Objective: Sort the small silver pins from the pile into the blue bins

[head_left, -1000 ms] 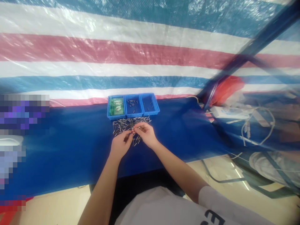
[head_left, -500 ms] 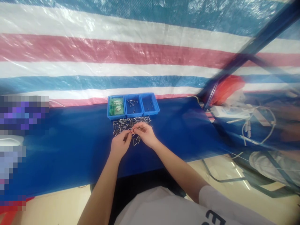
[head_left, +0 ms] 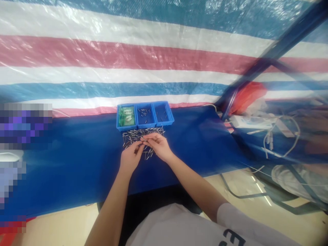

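Observation:
My left hand (head_left: 130,154) and my right hand (head_left: 159,145) meet fingertip to fingertip over a loose pile of thin metal pins (head_left: 130,136). Both are closed in a pinch on one small metal pin (head_left: 144,139), whose light tip shows between the fingers; its other end is hidden. Behind the pile stand three joined blue bins. Green and whitish small pieces lie in the left bin (head_left: 118,119). Several metal pins are scattered in the middle bin (head_left: 146,125), and a few in the right bin (head_left: 172,119).
The blue tabletop (head_left: 77,160) runs left and right of the pile. Striped plastic sheeting (head_left: 153,56) hangs behind it. On the right are a dark frame post (head_left: 258,68), a red bag (head_left: 247,99) and a white cable (head_left: 298,131). Blurred-out items lie at the left edge.
My fingertips have shifted slightly up and left, and the tip of the metal pin shows more plainly. The bins and the pile look the same.

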Demonstrator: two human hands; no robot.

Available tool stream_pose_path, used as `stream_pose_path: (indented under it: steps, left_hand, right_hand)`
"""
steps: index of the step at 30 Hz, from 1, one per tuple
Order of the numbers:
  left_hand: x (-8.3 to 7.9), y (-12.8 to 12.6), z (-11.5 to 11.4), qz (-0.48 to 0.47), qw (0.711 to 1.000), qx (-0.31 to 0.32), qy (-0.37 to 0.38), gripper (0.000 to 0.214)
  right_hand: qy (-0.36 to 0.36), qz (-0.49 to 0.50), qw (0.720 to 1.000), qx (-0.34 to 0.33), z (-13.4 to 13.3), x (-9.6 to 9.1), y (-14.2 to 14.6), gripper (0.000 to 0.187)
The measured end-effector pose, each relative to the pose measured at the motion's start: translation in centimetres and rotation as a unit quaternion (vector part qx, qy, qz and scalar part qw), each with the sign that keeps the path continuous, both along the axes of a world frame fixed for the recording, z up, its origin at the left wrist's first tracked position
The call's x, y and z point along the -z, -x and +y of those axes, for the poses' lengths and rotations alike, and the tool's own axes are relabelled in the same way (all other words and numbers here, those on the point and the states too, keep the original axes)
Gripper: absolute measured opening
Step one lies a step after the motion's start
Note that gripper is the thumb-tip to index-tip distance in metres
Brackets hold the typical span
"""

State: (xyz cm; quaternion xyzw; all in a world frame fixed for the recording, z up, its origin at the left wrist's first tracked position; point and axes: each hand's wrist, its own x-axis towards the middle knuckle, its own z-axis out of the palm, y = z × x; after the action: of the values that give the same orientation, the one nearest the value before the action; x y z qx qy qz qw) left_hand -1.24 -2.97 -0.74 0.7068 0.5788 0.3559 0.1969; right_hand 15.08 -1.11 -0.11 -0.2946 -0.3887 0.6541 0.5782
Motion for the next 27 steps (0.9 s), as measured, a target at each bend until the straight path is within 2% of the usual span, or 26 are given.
stream_pose_path:
  steps: [9, 17, 27]
  left_hand:
    - [-0.38, 0.13, -0.06, 0.013, 0.999, 0.029, -0.025, 0.026]
    - [-0.26, 0.09, -0.14, 0.013, 1.0, 0.013, -0.022, 0.025]
    - [-0.26, 0.26, -0.2, -0.011, 0.999, 0.025, -0.027, 0.022]
  right_hand:
    - [0.012, 0.005, 0.999, -0.03, -0.04, 0.25, -0.05, 0.023]
    - [0.024, -0.005, 0.999, -0.037, -0.04, 0.17, -0.1, 0.026]
    - [0.032, -0.009, 0.998, -0.051, -0.16, -0.03, -0.1, 0.027]
